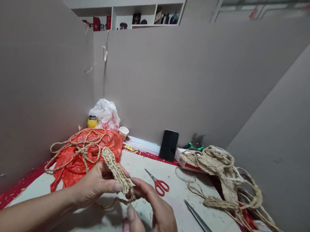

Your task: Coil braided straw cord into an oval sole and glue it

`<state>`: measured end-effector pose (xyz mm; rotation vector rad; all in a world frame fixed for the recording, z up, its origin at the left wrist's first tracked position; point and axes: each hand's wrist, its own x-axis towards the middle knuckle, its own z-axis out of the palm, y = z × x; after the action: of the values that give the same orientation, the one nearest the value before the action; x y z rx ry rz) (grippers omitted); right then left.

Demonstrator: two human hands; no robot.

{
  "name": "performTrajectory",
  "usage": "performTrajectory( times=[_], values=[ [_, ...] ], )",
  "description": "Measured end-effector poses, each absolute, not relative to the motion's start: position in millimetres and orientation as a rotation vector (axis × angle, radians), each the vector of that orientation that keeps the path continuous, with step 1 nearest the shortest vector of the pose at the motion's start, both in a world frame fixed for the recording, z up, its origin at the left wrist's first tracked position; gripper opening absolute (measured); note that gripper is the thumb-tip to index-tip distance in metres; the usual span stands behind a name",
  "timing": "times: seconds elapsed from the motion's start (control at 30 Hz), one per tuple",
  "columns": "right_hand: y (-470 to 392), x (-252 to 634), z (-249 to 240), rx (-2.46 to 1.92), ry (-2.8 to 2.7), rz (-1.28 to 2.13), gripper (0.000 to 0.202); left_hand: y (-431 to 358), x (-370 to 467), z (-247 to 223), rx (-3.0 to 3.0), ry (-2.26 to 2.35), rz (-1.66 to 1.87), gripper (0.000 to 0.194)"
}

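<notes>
My left hand [96,185] grips a folded bundle of braided straw cord [117,171] between its thumb and fingers, above the white board on the table. My right hand [155,213] is at the bundle's lower end, with its thumb and fingers closed around the cord there. Part of that grip is hidden. A loose strand of the cord hangs below the hands. A pink object [126,228] shows under my right hand; its kind I cannot make out. Red-handled scissors [158,183] lie just beyond my right hand.
More braided cord [84,143] lies loosely over a red plastic bag [112,141] at left. A phone [169,145] leans upright at the back. Heaps of straw cord [215,160] spread along the right side. A pointed metal tool [201,222] lies at front right. Behind stands a paper cup [123,131].
</notes>
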<state>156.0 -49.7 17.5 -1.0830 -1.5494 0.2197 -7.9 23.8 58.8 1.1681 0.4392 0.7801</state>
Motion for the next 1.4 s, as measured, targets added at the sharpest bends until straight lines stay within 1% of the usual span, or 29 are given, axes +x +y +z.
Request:
performTrajectory(
  times=[0.07,0.2,0.27,0.47,0.63,0.8,1.0,1.2,1.23,1.3,1.37,1.4],
  values=[
    [-50.3,155.5,20.2,-1.097,-1.526,0.234,0.046,23.9,-8.3,59.9,1.157,0.453,0.761,0.027],
    [-46.9,149.6,31.2,-1.052,-1.495,0.257,0.027,23.0,-7.6,62.1,1.145,0.488,0.786,0.028],
    [-45.1,147.2,36.9,-0.997,-1.51,0.294,0.02,22.9,-7.1,62.3,1.144,0.516,0.821,0.031],
    [-43.3,149.9,39.9,-1.0,-1.558,0.305,0.016,24.9,-8.1,58.8,1.14,0.521,0.783,0.038],
    [-41.8,153.1,37.2,-0.986,-1.579,0.241,0.019,24.2,-10.4,57.3,1.19,0.52,0.791,0.038],
    [-44.0,156.0,43.1,-1.009,-1.616,0.265,0.021,25.9,-14.4,62.2,1.267,0.423,0.756,0.031],
    [-36.2,170.1,55.5,-1.178,-1.769,0.211,0.018,34.7,-19.8,65.6,1.441,0.493,0.802,0.033],
    [-47.5,198.0,71.6,-1.44,-1.925,0.186,0.027,46.4,-17.2,61.7,1.432,0.67,0.855,0.036],
    [-55.9,203.2,68.1,-1.47,-2.004,0.153,0.027,48.2,-15.8,59.7,1.42,0.698,0.855,0.037],
    [-76.0,211.6,53.1,-1.511,-2.218,0.087,0.034,50.8,-12.8,54.7,1.393,0.748,0.844,0.038],
    [-95.6,216.6,29.7,-1.542,-2.467,0.035,0.043,51.7,-9.9,49.4,1.36,0.787,0.815,0.038],
    [-103.6,217.8,16.7,-1.533,-2.556,-0.05,0.045,51.4,-8.6,47.4,1.345,0.801,0.799,0.038]
  ],
)
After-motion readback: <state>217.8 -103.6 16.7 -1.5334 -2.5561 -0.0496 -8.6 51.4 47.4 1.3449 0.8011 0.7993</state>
